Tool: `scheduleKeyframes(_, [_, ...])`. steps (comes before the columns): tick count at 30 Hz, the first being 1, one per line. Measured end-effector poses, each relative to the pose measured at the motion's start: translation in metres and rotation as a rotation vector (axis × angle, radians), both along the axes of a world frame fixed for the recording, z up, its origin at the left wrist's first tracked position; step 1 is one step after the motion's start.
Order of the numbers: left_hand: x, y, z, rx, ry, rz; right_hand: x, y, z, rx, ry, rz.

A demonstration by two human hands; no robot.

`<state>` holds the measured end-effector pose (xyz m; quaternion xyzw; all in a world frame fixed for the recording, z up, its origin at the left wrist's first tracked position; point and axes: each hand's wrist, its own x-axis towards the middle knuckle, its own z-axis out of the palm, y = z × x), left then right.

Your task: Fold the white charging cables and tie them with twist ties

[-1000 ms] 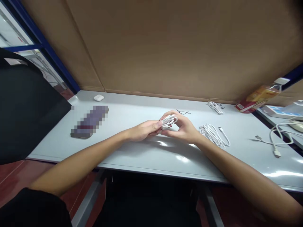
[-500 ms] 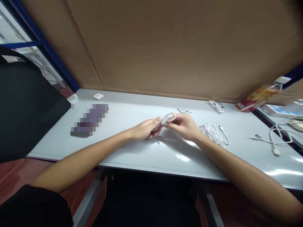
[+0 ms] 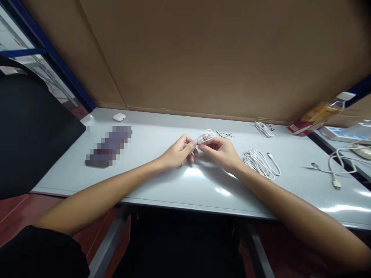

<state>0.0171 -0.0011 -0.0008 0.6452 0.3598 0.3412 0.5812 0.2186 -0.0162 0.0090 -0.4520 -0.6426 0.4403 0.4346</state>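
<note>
A small coil of white cable (image 3: pixel 206 135) is held just above the grey table, between both hands. My left hand (image 3: pixel 181 152) pinches the coil's near left end with thumb and forefinger, its other fingers curled loosely below. From the right, my right hand (image 3: pixel 220 152) grips the same coil with thumb and fingertips. Several thin black ties (image 3: pixel 224 134) lie just beyond my right hand. Beside my right wrist is a larger loose coil of white cable (image 3: pixel 259 162).
A bundled white cable (image 3: pixel 263 129) and a tilted bottle (image 3: pixel 319 116) are at the back right. More cables (image 3: pixel 336 181) lie at the far right. On the left are a blurred-out flat object (image 3: pixel 108 148), a white case (image 3: pixel 119 117) and a black chair (image 3: pixel 31 131). A brown partition (image 3: pixel 197 58) stands behind.
The held coil has tilted upward and away from my left palm. My left hand's fingers have shifted, with the forefinger now raised and bent. My right fingertips have moved slightly left.
</note>
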Motion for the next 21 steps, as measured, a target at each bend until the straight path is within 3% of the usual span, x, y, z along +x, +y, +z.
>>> scheduleKeyframes(9, [-0.001, -0.002, 0.001, 0.006, 0.048, 0.082, -0.007, -0.001, 0.005, 0.315, -0.272, -0.107])
scheduleKeyframes(13, [-0.01, -0.004, 0.014, 0.303, 0.139, -0.042, -0.006, -0.002, 0.007, 0.387, -0.291, -0.132])
scheduleKeyframes(16, [-0.017, -0.003, 0.025, 0.556, 0.241, -0.077, -0.006, -0.007, 0.005, 0.458, -0.341, -0.072])
scheduleKeyframes(19, [-0.02, 0.001, 0.029, 0.706, 0.293, -0.004, -0.01, -0.013, 0.001, 0.606, -0.38, 0.05])
scheduleKeyframes(21, [-0.019, 0.004, 0.027, 0.67, 0.264, 0.081, -0.013, -0.017, -0.001, 0.728, -0.378, 0.117])
